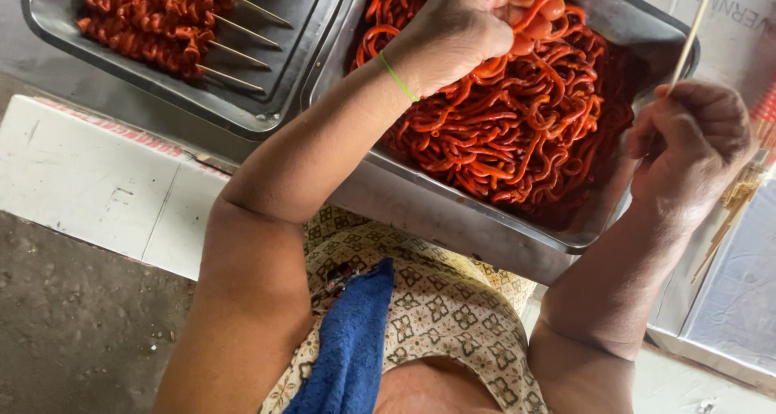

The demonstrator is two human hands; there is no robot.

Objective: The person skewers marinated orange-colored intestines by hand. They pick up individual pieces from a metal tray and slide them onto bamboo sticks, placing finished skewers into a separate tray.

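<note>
Over the big tray, your left hand (457, 26) is clenched around a few pale-orange strips (533, 10), lifting them clear of the red tangle (517, 115) below. Your right hand (695, 143) sits off the tray's right edge, fist closed on a thin wooden stick (693, 30) that points up and away. Judging from that, you're threading: bring the stick's tip down toward the strips rather than dragging them across, and fold each strip in tight waves so it sits snug like the finished ones. Keep your grip near the stick's lower end for control, and mind the point near your left fingers.

Outward now: the big metal tray (638, 30) holds the loose pile, touching a second tray (267, 99) at the left, where finished skewers (158, 18) lie side by side, sticks pointing right. A green band (398, 78) circles your left wrist; a blue cloth (352, 341) lies in your lap. Spare sticks (731, 204) show at the far right.

Hard to read: the stick's tip runs out of the frame, your left fingertips are hidden behind the knuckles, and how many strips you hold I cannot tell.
</note>
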